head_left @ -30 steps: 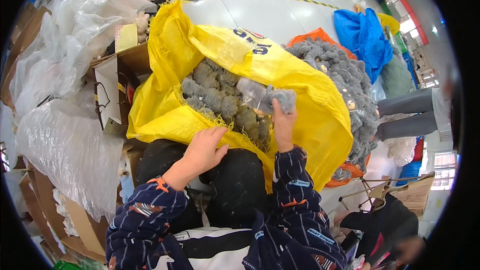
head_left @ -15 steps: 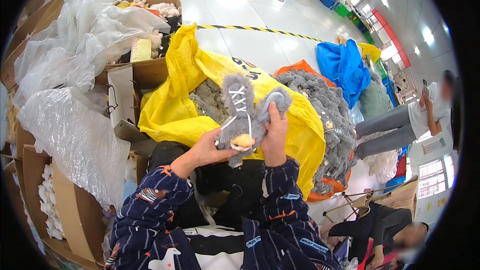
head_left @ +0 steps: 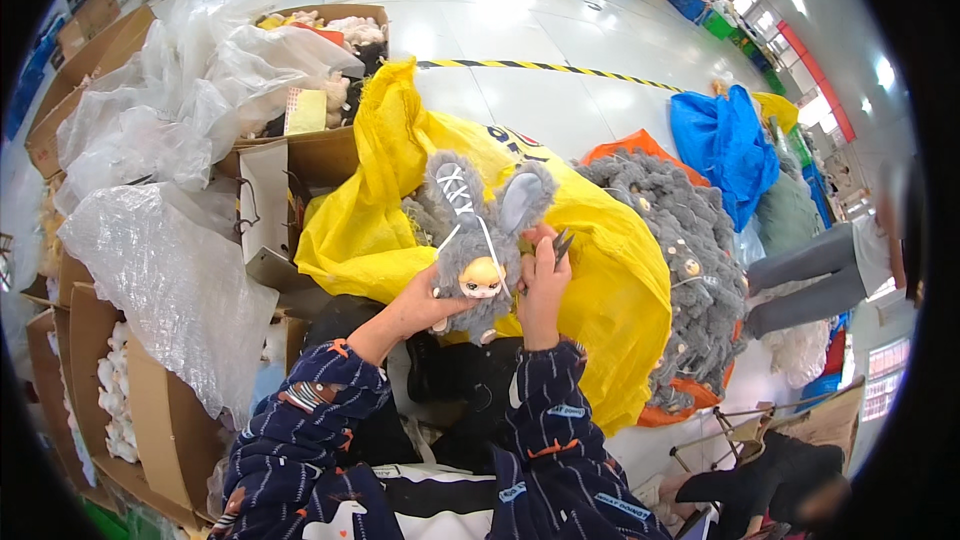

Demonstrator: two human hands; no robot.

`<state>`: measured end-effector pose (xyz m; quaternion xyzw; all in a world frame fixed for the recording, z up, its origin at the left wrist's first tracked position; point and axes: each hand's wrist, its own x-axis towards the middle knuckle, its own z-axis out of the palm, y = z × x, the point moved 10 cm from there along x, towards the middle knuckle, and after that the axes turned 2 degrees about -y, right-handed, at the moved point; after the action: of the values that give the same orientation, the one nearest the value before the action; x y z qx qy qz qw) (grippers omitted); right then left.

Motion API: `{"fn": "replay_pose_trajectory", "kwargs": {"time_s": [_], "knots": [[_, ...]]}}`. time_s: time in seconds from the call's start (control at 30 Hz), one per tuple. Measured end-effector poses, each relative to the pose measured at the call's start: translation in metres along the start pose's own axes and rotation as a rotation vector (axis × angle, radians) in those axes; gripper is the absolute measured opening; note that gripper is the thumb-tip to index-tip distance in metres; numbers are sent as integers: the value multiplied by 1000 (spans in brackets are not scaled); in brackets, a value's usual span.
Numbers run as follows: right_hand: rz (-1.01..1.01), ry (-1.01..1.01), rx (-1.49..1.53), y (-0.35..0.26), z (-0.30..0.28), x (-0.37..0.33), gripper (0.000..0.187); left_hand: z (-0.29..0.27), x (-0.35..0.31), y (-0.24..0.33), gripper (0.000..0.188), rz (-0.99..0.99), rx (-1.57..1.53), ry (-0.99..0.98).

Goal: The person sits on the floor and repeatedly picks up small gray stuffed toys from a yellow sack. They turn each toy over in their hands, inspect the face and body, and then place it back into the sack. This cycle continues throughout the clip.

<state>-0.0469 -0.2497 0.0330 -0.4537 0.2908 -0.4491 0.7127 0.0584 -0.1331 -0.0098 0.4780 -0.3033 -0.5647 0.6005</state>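
Observation:
My left hand (head_left: 412, 306) is closed around the lower left side of a grey plush rabbit doll (head_left: 458, 248). The doll stands upright with its small hard face toward me. White lacing crosses one long ear, and its loose ends hang beside the face; the other ear has a pale grey lining. My right hand (head_left: 543, 292) is closed at the doll's right side, with dark pointed thread snips (head_left: 563, 246) sticking up out of the fist. Whether the right fingers also touch the doll is hard to see. Behind the doll spreads an open yellow woven sack (head_left: 612, 285) with grey plush inside.
Right of the sack lies a heap of grey plush dolls (head_left: 680, 260) in an orange sack. Cardboard boxes (head_left: 180, 430) and clear plastic sheeting (head_left: 165, 270) crowd the left. A blue sack (head_left: 735, 155) and a standing person (head_left: 815, 270) are at the right.
My right hand has let go of the doll's lined ear and moved slightly down; the snips now show in it. The doll has turned more upright, its face more visible. The view has shifted.

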Motion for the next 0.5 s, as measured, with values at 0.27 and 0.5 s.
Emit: {"fn": "replay_pose_trajectory", "kwargs": {"time_s": [0.27,0.5], "knots": [[-200,-157,-543,1,7,-2,22,-20,15,-7,54,116,107,158],[-464,-145,-717,-39,17,-11,18,-28,11,2,59,136,533,334]]}}
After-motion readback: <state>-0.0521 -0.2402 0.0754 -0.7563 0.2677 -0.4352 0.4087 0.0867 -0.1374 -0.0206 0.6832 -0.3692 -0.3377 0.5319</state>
